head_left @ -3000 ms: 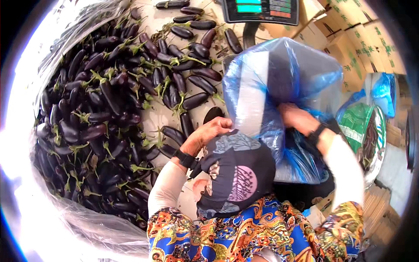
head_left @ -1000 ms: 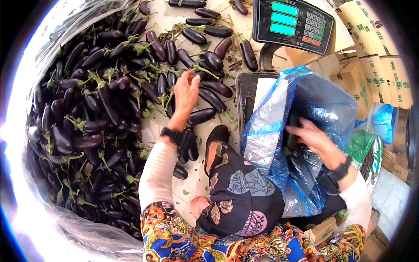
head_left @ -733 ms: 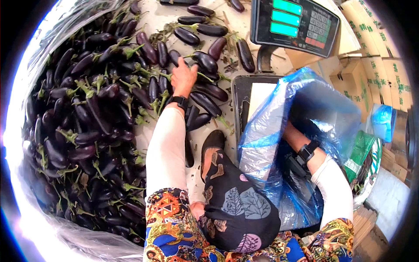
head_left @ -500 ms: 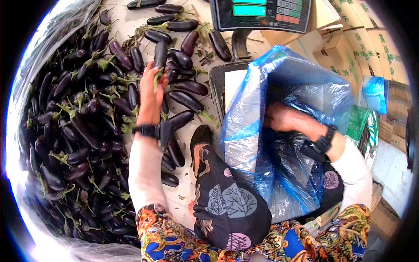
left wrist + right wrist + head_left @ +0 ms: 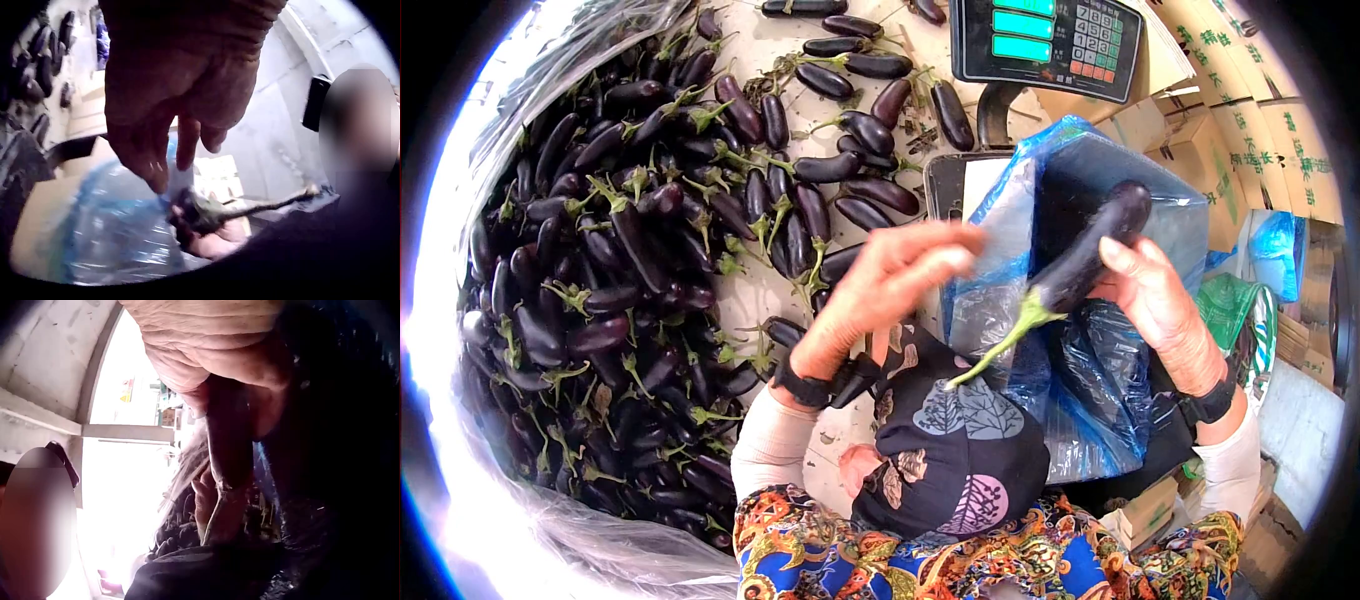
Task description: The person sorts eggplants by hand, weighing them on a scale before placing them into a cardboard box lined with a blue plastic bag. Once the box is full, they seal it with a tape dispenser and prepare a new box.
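My right hand (image 5: 1160, 305) grips a dark purple eggplant (image 5: 1100, 240) above the mouth of a blue plastic bag (image 5: 1090, 420). The eggplant lies slantwise, its green cap and long stem pointing down toward my knee. Just left of the bag, my left hand (image 5: 900, 280) is blurred, its fingers stretched toward the eggplant and holding nothing. In the left wrist view, that hand's fingers hang down over the bag, close to the eggplant's cap (image 5: 206, 215). The right wrist view shows the right hand (image 5: 212, 344) with thumb and fingers around the eggplant (image 5: 228, 444). The bag's inside is mostly dark.
A large heap of eggplants (image 5: 615, 300) fills the left, edged by clear plastic sheeting (image 5: 590, 535). Several loose eggplants (image 5: 865, 130) lie between heap and bag. Behind the bag rises a scale's display (image 5: 1045, 45). Printed cartons (image 5: 1280, 150) and a green bag (image 5: 1225, 310) are at right.
The left hand held an eggplant over the heap half a second ago; it has swung right to the bag and is empty. The right hand has risen out of the bag and holds an eggplant.
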{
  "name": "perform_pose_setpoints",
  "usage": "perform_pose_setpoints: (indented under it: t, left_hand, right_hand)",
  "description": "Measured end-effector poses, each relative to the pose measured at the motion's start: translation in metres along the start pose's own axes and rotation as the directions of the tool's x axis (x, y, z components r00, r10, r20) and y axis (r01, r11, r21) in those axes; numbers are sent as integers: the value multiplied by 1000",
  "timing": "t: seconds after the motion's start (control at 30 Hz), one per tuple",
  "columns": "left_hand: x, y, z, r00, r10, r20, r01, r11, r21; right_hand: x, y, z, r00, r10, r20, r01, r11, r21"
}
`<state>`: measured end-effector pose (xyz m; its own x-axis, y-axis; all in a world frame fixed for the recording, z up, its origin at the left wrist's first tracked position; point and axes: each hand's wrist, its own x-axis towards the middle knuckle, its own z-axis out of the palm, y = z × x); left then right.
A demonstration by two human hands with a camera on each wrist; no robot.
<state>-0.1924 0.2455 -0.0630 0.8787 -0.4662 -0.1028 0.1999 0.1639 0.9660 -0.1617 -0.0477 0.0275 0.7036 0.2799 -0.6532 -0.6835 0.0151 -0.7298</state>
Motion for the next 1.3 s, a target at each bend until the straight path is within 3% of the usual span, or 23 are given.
perform_pose_setpoints:
  t: [0.07,0.17,0.2,0.27,0.33,0.4,0.47,0.5,0.6,0.67,0.73,0.8,0.87,0.93,1.0,1.03,1.07,1.1,1.13,1.17,1.23,1.27,1.3]
  left_hand:
    - [-1,-33,-34,947,-58,-316,82,995,62]
    - [1,-118,-100,821,215,-529,180,782,597]
    - [4,-134,-119,824,246,-510,216,696,684]
    - [19,-151,-142,811,370,-453,285,425,859]
    - [46,-143,-147,813,413,-409,253,383,888]
    - [82,-137,-152,827,455,-332,227,270,936]
    - [112,-147,-159,868,444,-223,175,146,974]
    - [122,-149,-155,908,365,-206,195,68,978]
    - [141,-157,-151,937,302,-174,199,-56,978]
    - [140,-153,-155,933,341,-116,131,-21,991]
    - [134,-141,-164,899,428,-95,50,114,992]
    - [114,-87,-157,848,516,-125,1,234,972]
    - [87,-25,-141,761,612,-215,31,296,955]
    - [58,32,-116,667,694,-271,55,317,947]
    - [34,82,-84,654,581,-484,-111,707,698]
    - [24,105,-70,690,565,-452,-205,751,627]
    - [16,120,-56,721,554,-417,-290,787,545]
    - [14,122,-35,788,534,-308,-397,822,409]
    - [14,124,-14,833,521,-187,-470,845,256]
    - [18,126,-2,889,454,-58,-425,866,265]
    - [33,119,24,941,335,33,-334,914,230]
    - [39,105,34,955,298,0,-293,940,177]
    - [45,92,31,959,266,-99,-257,962,95]
  right_hand:
    - [7,-5,-18,999,-7,-48,6,1000,-22]
    - [6,-10,-16,985,159,-65,-170,849,-500]
    - [15,6,-34,979,184,88,-78,737,-671]
    - [18,8,-24,954,301,1,-205,652,-730]
    - [35,16,-22,922,384,-51,-347,761,-548]
    - [55,25,-25,980,176,-95,-190,665,-722]
    - [124,105,-97,998,-34,-52,-37,347,-937]
    - [165,160,-136,993,-116,19,52,291,-955]
    - [173,169,-129,982,-147,116,146,214,-966]
    - [157,129,-99,994,106,-40,-57,160,-986]
    - [122,103,-84,990,-134,52,106,436,-893]
    - [90,28,-49,941,316,-118,-256,444,-858]
    - [59,-7,-49,959,263,108,-127,738,-662]
    - [27,-51,-32,987,67,145,38,782,-622]
    - [7,-71,-16,949,-285,136,298,663,-687]
    - [2,-75,-5,864,-455,217,464,550,-695]
    - [-12,-88,13,926,-353,135,324,559,-763]
    - [-15,-84,26,839,-473,268,488,436,-756]
    - [-21,-80,36,813,-470,344,543,398,-739]
    - [-27,-77,45,781,-464,418,598,362,-715]
    - [-34,-65,49,837,-344,425,545,477,-690]
    - [-37,-60,48,938,-217,272,348,601,-719]
    - [-32,-48,38,959,-213,188,276,547,-790]
